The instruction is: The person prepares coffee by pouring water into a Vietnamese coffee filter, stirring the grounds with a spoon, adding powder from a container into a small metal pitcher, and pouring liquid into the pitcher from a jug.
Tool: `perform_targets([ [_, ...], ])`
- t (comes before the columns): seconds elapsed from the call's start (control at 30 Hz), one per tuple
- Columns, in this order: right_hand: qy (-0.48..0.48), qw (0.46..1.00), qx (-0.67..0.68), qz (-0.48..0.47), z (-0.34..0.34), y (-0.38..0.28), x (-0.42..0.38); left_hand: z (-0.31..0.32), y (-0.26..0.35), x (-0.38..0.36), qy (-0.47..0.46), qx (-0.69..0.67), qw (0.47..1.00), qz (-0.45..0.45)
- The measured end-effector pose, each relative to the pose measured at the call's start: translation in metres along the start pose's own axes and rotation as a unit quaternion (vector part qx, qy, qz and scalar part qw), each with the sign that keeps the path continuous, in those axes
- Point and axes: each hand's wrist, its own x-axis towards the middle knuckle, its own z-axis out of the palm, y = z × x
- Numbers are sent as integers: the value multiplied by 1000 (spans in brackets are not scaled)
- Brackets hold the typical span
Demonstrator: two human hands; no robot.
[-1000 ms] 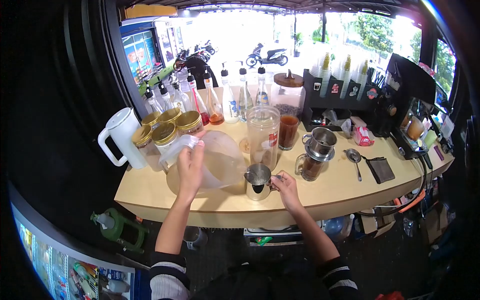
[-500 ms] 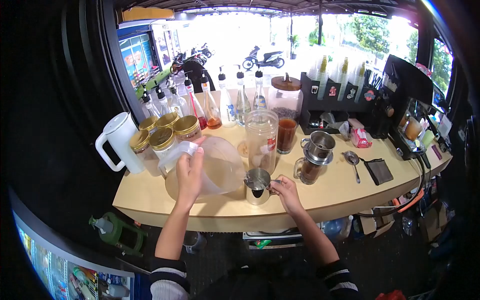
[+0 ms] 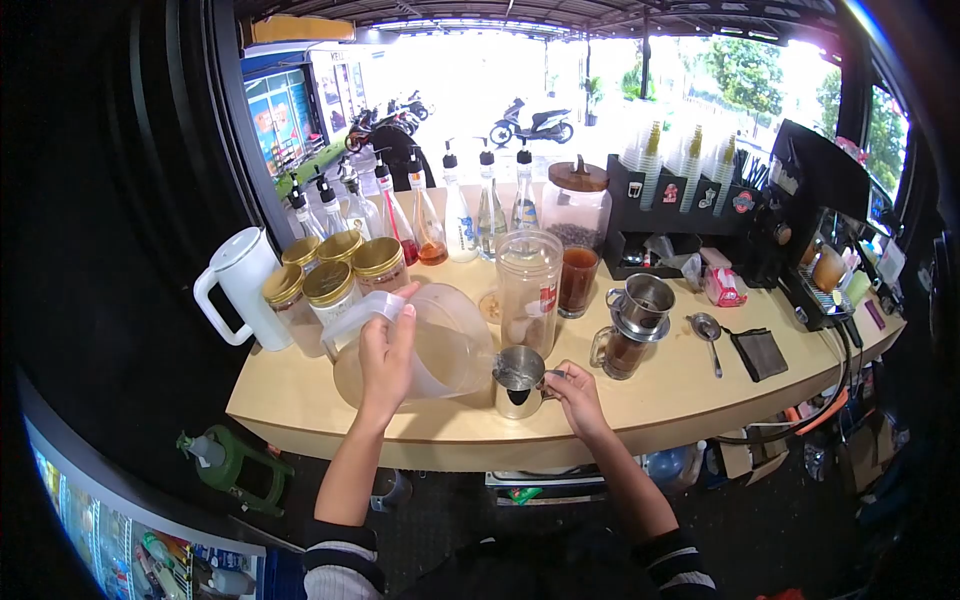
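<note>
My left hand is wrapped round the handle of a large translucent pitcher, which is tilted with its mouth toward the right. Against its spout stands a small steel cup, where some clear liquid shows at the rim. The fingers of my right hand are closed on the cup's handle. Just behind the cup is a tall clear container. To the right, a metal drip filter sits on a glass mug of brown liquid.
A white jug and several gold-lidded jars stand at the left. Pump bottles line the back. A glass of brown liquid, a strainer, a dark cloth and a coffee machine are farther right.
The whole view has shifted slightly, so the counter items appear a little lower. Both hands keep their holds, and the pitcher stays tilted at the cup.
</note>
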Motion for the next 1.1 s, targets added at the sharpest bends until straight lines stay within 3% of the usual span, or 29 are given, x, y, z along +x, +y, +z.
perform_targets([
  [0.23, 0, 1000, 3, -4, 1, 0, -1, -3, 0, 0, -7, -8, 1000, -15],
  [0.93, 10, 1000, 5, -3, 4, 3, -6, 0, -3, 1, 11, 3, 998, 55],
  [1.1, 42, 997, 59, -31, 15, 7, -9, -1, -5, 0, 17, -49, 998, 24],
])
